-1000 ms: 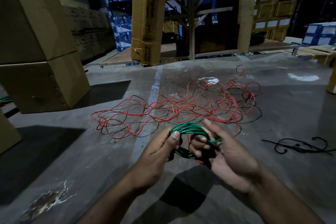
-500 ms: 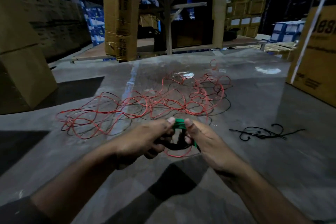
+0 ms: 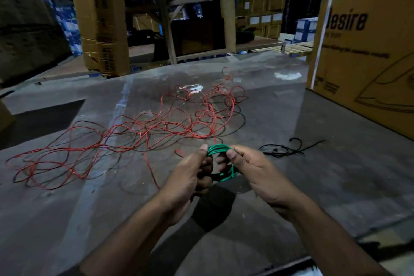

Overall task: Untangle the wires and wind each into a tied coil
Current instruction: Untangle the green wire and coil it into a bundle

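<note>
Gripping green coil (image 3: 220, 152) | left hand (image 3: 190, 177), right hand (image 3: 253, 170) fingers clenched on it | red wire (image 3: 134, 132) loose

Both hands, left hand (image 3: 190, 177) and right hand (image 3: 253, 168), grip a green wire coil (image 3: 220, 150); red wire (image 3: 139, 127) sprawls at ten o'clock, black ties (image 3: 282, 149) at two o'clock.

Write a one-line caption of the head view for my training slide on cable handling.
Both hands, left hand and right hand, grip a green wire coil above loose red wire.
</note>
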Motion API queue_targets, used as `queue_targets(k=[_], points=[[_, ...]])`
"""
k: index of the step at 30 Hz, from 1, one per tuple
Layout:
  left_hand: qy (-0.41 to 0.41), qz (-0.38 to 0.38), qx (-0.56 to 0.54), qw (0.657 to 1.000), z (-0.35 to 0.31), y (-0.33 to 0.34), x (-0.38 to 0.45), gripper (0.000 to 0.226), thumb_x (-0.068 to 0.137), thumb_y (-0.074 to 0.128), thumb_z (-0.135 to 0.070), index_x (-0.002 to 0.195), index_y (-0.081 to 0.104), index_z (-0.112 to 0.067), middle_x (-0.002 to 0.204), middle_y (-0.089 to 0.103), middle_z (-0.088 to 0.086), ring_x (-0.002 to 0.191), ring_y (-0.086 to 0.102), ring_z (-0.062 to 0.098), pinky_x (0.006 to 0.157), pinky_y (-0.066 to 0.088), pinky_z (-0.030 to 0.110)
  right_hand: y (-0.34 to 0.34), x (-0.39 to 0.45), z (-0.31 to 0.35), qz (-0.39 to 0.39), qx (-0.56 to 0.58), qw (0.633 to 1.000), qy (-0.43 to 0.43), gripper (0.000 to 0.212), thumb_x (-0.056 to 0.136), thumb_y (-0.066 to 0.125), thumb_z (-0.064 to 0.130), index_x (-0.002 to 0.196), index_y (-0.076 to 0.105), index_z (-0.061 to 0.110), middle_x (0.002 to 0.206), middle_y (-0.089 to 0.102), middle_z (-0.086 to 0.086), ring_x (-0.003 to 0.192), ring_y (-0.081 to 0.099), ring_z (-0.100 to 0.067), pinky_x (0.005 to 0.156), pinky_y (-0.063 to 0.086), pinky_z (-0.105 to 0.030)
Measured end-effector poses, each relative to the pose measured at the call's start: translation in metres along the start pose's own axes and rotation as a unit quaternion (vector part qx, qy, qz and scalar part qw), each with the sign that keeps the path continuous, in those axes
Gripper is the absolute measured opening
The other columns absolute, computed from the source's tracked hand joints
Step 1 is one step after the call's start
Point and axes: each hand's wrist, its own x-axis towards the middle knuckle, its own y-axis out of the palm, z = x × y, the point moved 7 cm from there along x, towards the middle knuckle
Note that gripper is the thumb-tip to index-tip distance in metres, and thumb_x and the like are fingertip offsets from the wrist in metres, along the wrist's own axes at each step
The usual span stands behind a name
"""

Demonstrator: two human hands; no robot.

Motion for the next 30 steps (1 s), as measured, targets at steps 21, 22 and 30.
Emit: queue_targets(k=[21,22,30], points=[[-0.010,-0.037,-0.075,0.996,0.046,0.015,0.069,0.039,0.104,0.035,-0.044,0.072,0.039,-0.021,0.060,0.027,-0.008,0.043,0.020,0.004,0.043,0.011,0.020,-0.089,0.046,-0.035,-0.144,-0.600,0.779,0.114,0.026,0.086,0.069,0.027,0.062,0.066,0.018,0.067,0.054,0.001,0.080,0.054,-0.023,0.067,0.049,-0.030],[-0.008,-0.036,-0.094,0.995,0.046,0.013,0.068,0.039,0.104,0.036,-0.043,0.072,0.039,-0.021,0.059,0.027,-0.008,0.042,0.020,0.004,0.042,0.011,0.020,-0.089,0.046,-0.035,-0.149,-0.603,0.775,0.113,0.032,0.087,0.068,0.029,0.058,0.059,0.019,0.069,0.054,0.001,0.080,0.052,-0.023,0.068,0.050,-0.032],[-0.005,-0.036,-0.137,0.990,0.047,0.005,0.068,0.038,0.104,0.036,-0.042,0.072,0.039,-0.021,0.058,0.029,-0.009,0.042,0.019,0.004,0.039,0.013,0.017,-0.080,0.040,0.002,-0.207,-0.617,0.757,0.052,0.010,0.093,0.058,0.028,0.090,0.063,0.020,0.086,0.062,0.001,0.097,0.050,-0.026,0.082,0.040,-0.041]])
